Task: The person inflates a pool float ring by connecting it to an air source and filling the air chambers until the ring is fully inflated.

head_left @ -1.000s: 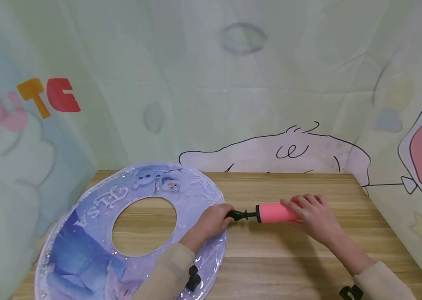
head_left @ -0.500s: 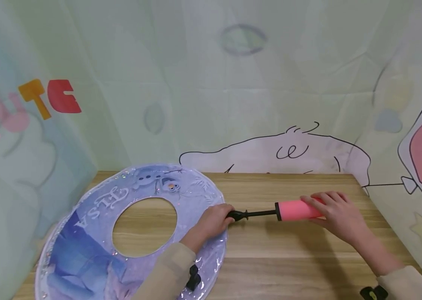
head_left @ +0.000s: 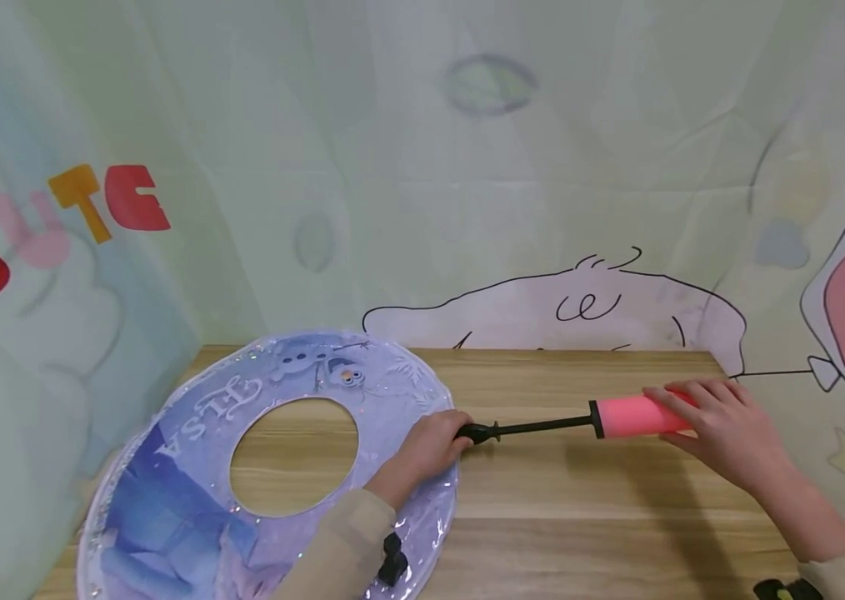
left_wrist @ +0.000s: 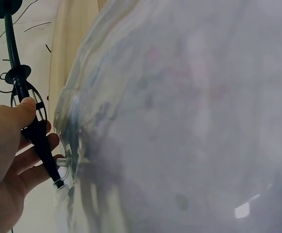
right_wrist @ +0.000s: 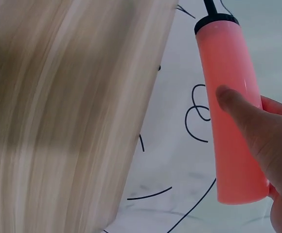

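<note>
A blue-purple printed swim ring [head_left: 190, 492] lies at the left in the head view. My left hand [head_left: 428, 446] rests over its right edge and grips the black nozzle end [left_wrist: 38, 128] of a hand pump. In the left wrist view the nozzle's tip meets a clear valve [left_wrist: 61, 188] on the ring's edge; how deep it sits I cannot tell. My right hand [head_left: 730, 429] wraps round the pump's pink barrel [head_left: 628, 415], thumb along its side. Between the barrel and the left hand a long stretch of black rod [head_left: 546, 426] shows.
Under the ring is a wood-grain table [head_left: 542, 542], its far edge against a pale printed cloth backdrop [head_left: 392, 167]. More printed cloth stands on the left and right sides. Dark wrist mounts sit on both sleeves.
My right hand has drawn the pink barrel to the right, and much more of the black rod shows. The left hand and ring stay almost in place.
</note>
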`<action>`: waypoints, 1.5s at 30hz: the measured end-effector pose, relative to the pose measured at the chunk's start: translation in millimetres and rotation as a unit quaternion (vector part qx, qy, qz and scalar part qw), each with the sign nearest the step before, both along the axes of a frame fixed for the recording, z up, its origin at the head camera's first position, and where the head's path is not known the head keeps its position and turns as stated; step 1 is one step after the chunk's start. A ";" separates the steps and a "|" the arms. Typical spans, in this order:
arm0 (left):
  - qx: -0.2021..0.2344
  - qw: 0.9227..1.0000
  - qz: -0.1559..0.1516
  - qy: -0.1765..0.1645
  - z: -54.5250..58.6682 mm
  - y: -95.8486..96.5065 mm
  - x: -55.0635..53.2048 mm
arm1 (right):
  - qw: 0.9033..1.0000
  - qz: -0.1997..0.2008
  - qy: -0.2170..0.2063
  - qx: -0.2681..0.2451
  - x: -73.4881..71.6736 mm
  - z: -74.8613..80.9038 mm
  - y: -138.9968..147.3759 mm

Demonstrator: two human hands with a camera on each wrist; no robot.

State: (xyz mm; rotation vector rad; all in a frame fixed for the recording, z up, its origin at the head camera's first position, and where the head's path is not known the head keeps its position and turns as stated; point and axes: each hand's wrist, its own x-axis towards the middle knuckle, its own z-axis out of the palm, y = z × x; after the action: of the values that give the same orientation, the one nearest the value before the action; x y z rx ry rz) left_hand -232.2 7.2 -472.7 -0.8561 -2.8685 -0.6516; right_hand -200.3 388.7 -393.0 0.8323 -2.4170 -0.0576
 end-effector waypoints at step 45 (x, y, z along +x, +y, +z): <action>0.027 0.999 -0.003 0.039 -4.2 3.0 -0.5 | 0.997 0.025 0.015 0.073 -19.4 -31.3 -115.0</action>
State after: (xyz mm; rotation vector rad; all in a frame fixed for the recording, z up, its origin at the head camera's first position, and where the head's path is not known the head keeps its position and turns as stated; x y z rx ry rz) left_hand -232.6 10.2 -476.9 -0.8628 -2.7667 -0.6768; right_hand -219.7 273.8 -424.3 0.9486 -2.3839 -0.2284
